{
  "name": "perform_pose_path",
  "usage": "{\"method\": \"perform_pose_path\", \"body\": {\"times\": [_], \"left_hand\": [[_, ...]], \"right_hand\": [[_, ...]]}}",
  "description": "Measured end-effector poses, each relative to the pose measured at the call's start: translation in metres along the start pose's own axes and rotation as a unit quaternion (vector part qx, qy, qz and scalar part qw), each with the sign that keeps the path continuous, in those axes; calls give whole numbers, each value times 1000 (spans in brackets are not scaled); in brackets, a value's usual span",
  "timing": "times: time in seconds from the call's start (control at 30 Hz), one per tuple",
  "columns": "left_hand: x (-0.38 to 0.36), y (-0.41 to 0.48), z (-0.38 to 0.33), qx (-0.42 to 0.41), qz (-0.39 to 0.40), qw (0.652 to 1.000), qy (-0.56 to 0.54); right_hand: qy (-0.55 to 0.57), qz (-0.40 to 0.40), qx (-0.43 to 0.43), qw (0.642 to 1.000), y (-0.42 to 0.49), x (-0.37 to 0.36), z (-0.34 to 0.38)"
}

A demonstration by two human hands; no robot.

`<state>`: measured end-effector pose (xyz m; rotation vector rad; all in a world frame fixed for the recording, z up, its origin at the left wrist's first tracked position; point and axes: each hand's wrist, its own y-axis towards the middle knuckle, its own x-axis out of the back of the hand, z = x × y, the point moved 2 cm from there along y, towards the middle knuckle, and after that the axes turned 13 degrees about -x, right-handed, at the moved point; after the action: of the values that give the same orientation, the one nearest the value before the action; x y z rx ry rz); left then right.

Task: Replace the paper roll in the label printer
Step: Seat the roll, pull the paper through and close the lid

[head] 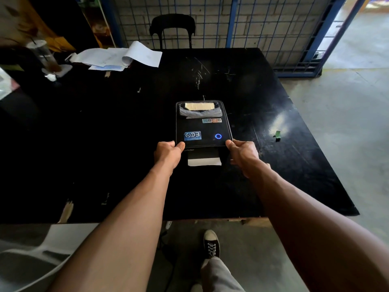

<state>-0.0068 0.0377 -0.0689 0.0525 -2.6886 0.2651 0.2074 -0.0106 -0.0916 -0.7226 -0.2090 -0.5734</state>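
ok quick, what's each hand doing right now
Left hand: grips the near left corner of the label printer, thumb on top of its lid.
Right hand: grips the near right corner of the same printer, thumb on top.

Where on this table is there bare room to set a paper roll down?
Bare table left of the label printer, up to the papers; also on its right, before the green scrap. Far-left corner crowded: papers, plastic cup. The left hand and right hand grip the printer's front corners.
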Motion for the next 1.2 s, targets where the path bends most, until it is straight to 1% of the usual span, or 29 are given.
{"method": "perform_pose_path", "body": {"times": [0.97,1.2], "left_hand": [[-3,2,4,-3,0,1000,-12],[-3,2,4,-5,-2,1000,2]], "right_hand": [[7,4,1,1000,-1,1,0],[8,7,0,1000,-3,2,1]]}}
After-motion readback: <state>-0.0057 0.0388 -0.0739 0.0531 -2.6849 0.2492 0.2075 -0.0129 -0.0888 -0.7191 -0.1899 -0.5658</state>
